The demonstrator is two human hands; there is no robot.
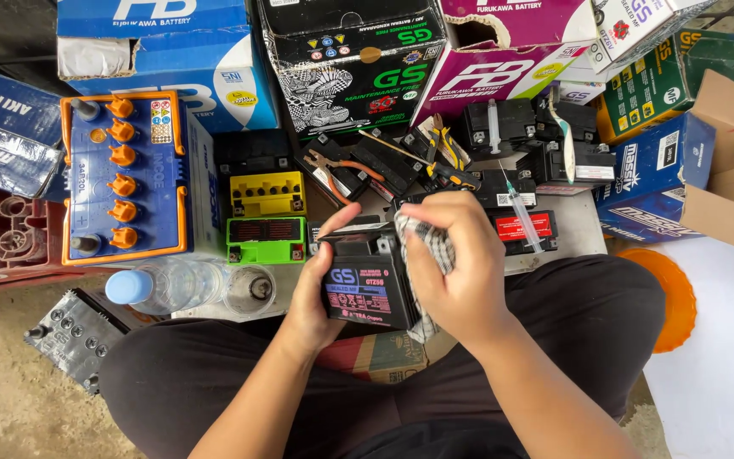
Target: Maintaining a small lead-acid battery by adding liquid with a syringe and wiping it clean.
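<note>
Head view: left hand (314, 293) closed around small black battery (369, 285); right hand (460, 268) clenched on checked cloth (431, 246) against battery's right side. Purple-blue label facing camera; blue, black and magenta cartons (503, 72) behind.

The scene is viewed from a single camera worn on the head, directed steeply downward over the lap and crossed legs. The left hand (312, 293) and right hand (460, 272) are seen close, near the frame's centre. Beyond the hands, stacked boxes are taken in; the floor is seen left of them.
</note>
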